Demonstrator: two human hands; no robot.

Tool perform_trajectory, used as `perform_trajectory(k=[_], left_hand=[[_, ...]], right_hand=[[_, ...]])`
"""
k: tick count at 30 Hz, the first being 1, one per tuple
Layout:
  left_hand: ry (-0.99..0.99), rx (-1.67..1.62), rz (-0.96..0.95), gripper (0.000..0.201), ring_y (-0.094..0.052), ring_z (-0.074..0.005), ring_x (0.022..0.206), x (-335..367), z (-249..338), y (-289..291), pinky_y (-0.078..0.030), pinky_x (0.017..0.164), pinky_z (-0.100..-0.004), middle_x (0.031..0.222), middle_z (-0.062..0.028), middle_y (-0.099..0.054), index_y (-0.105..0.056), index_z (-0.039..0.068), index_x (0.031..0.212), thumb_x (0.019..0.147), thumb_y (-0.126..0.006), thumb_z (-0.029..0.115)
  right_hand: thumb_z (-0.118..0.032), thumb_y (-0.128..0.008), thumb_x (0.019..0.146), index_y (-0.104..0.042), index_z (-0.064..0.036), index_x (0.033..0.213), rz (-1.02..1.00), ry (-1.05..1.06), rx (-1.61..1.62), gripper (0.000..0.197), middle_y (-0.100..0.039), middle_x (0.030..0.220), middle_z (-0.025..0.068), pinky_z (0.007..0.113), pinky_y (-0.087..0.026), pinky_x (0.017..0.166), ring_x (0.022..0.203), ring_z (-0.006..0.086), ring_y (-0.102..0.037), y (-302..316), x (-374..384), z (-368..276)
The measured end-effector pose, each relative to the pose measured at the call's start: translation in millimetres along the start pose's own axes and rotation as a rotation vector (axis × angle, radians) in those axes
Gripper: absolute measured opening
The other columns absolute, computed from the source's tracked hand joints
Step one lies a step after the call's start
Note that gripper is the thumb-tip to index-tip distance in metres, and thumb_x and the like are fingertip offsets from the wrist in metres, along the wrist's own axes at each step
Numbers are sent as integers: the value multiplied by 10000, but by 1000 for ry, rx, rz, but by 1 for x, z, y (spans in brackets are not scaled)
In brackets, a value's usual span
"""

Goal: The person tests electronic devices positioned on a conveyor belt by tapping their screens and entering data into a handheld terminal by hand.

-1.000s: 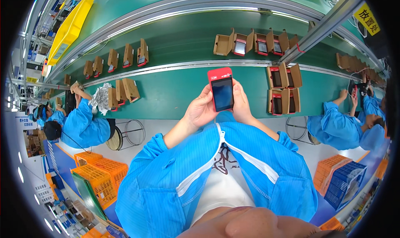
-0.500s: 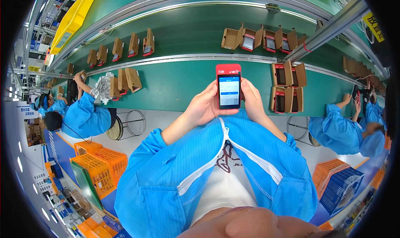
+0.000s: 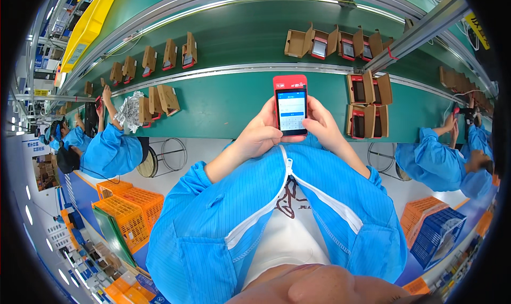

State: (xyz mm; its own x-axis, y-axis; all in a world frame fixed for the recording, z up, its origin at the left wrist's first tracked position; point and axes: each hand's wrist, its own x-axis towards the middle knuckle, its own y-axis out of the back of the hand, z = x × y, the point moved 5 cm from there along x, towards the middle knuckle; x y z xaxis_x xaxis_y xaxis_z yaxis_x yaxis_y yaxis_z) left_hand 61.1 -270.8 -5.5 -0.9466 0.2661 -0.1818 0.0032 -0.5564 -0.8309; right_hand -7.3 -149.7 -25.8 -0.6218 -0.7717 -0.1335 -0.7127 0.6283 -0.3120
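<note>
Between my hands, over the front edge of the green bench, is a red and black handheld payment terminal (image 3: 291,108). Its lit screen shows a form with an on-screen keypad. My left hand (image 3: 262,129) wraps its left side, thumb lying near the lower corner of the screen. My right hand (image 3: 322,124) is closed round the right side, its thumb bent over the keypad area. To the right stand several open cardboard boxes (image 3: 367,104) with red and black terminals in them. On the left are brown boxes (image 3: 166,100) beside crumpled silver wrap (image 3: 129,112).
A conveyor (image 3: 234,38) behind the bench carries open boxes with terminals. A metal post (image 3: 415,35) slants over the right side. Co-workers in blue sit at left (image 3: 114,149) and right (image 3: 428,157). Orange crates (image 3: 128,213) and a blue crate (image 3: 439,237) stand on the floor.
Both my thumbs have moved inward over the lower part of the terminal, and its screen content has shifted slightly. At left, a co-worker's arm has reached up toward the conveyor.
</note>
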Motion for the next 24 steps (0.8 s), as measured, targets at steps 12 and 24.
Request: perform_trajectory(k=[12, 24], left_hand=[[-17, 109, -18, 867, -384, -311, 1287, -5, -3, 1, -460, 956, -501, 1396, -144, -300, -28, 139, 1448, 757, -515, -53], [-10, 130, -4, 855, -357, -304, 1303, -9, -6, 3, -454, 963, -495, 1422, -132, -255, 21, 146, 1455, 807, -493, -69]], right_hand=[[-107, -519, 783, -277, 40, 1370, -42, -7, -14, 652, -495, 1205, 142, 331, -425, 944, 1077, 187, -533, -4, -4, -7], [-230, -558, 827, -337, 26, 1343, -38, -11, -45, 617, -497, 1232, 115, 317, -384, 960, 1117, 178, -490, -6, -7, -3]])
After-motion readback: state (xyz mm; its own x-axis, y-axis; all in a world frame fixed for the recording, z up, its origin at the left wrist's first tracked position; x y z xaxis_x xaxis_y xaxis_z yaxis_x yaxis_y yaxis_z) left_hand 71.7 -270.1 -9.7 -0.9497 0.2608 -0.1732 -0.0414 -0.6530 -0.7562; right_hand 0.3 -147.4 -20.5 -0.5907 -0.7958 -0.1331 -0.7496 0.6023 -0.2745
